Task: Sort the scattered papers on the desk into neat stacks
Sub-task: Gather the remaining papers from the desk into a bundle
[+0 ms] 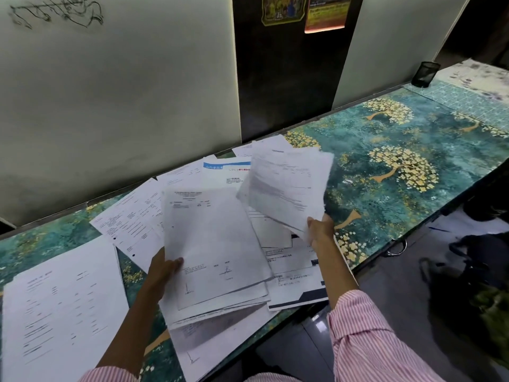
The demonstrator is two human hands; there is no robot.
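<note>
My left hand point(162, 268) grips a bundle of white printed sheets point(214, 249) by its left edge, lifted above the desk. My right hand point(321, 230) holds a second, smaller sheaf of papers point(286, 188) by its lower corner, raised and tilted to the right of the first. Under both lie loose scattered papers point(220, 172), one with a blue header, and a sheet with a dark band point(300, 293) at the desk's front edge. A squared stack of printed pages point(63, 307) rests at the near left.
The desk point(385, 150) has a teal cover with gold tree patterns. White partition panels point(124, 92) rise behind it. A black mesh pen cup point(425, 74) stands at the far right. Dark bags point(468, 257) sit on the floor to the right.
</note>
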